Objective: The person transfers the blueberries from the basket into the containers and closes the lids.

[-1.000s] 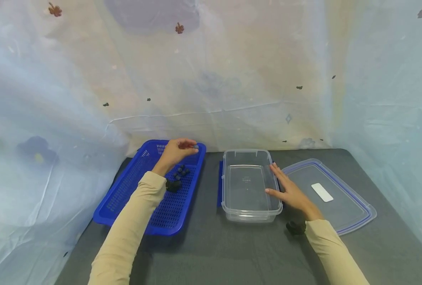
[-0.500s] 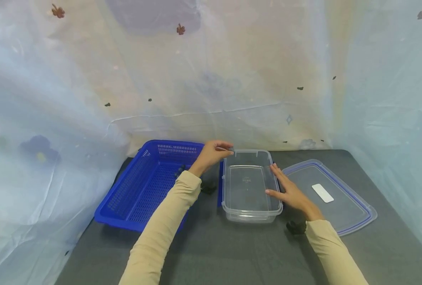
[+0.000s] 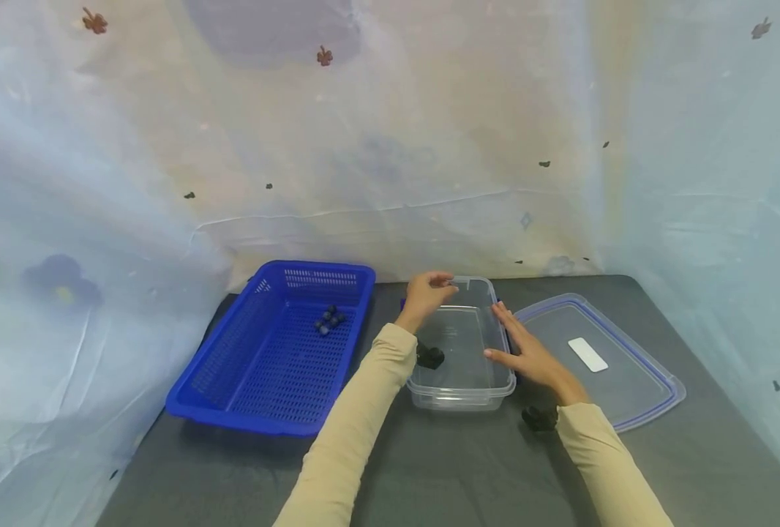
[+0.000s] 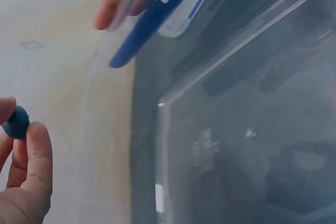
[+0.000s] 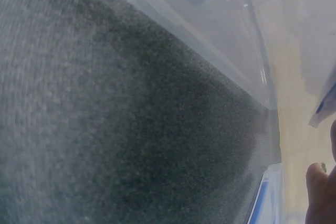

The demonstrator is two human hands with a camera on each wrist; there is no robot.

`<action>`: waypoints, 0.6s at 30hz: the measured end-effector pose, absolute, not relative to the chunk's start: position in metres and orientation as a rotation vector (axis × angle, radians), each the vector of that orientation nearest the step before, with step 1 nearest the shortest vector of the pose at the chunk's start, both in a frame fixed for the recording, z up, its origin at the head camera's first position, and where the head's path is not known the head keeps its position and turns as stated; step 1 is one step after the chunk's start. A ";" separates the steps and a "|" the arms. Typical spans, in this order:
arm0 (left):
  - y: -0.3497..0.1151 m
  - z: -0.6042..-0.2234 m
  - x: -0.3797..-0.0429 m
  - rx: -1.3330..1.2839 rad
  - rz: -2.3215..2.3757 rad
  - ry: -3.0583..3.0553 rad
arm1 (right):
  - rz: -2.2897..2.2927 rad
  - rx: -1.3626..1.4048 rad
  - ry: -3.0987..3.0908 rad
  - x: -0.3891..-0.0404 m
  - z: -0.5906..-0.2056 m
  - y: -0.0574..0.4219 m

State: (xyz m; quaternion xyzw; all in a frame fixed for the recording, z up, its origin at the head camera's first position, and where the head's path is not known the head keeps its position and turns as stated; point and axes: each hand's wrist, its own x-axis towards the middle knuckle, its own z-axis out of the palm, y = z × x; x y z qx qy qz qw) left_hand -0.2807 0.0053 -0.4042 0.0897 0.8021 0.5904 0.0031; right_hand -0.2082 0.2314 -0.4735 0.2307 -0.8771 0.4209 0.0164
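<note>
In the left wrist view, a blueberry (image 4: 17, 123) is pinched between the thumb and fingertips of my left hand (image 3: 425, 298). That hand is over the far left part of a clear plastic container (image 3: 462, 393). My right hand (image 3: 533, 357) lies at the container's right side, fingers extended, with fingertips at the rim. Several more blueberries (image 3: 329, 320) sit together in a blue slotted basket (image 3: 248, 423) on the left. Only part of the right hand shows at the edge of the right wrist view.
A clear lid (image 3: 636, 377) with a blue seal and a white label (image 3: 587, 355) lies right of the container, partly behind the right hand. Everything stands on a grey-covered table (image 3: 232, 483). A patterned curtain (image 3: 390, 146) hangs along the back and sides.
My left hand has carried the blueberry from above the basket rightward to above the clear container. The right hand stays at the container's side.
</note>
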 end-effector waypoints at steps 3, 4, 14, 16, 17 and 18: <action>0.015 -0.416 -0.284 0.233 1.865 2.551 | 1.305 0.717 -2.728 -0.208 -0.474 0.233; 0.018 -0.421 -0.285 0.218 1.867 2.557 | 1.304 0.717 -2.730 -0.208 -0.474 0.234; 0.033 -0.449 -0.287 0.107 1.690 2.683 | 1.305 0.718 -2.731 -0.207 -0.474 0.232; 0.034 -0.452 -0.287 0.088 1.659 2.699 | 1.301 0.721 -2.729 -0.207 -0.475 0.232; 0.034 -0.454 -0.288 0.071 1.641 2.705 | 1.298 0.722 -2.728 -0.207 -0.475 0.232; 0.034 -0.456 -0.288 0.062 1.623 2.714 | 1.297 0.722 -2.727 -0.207 -0.476 0.232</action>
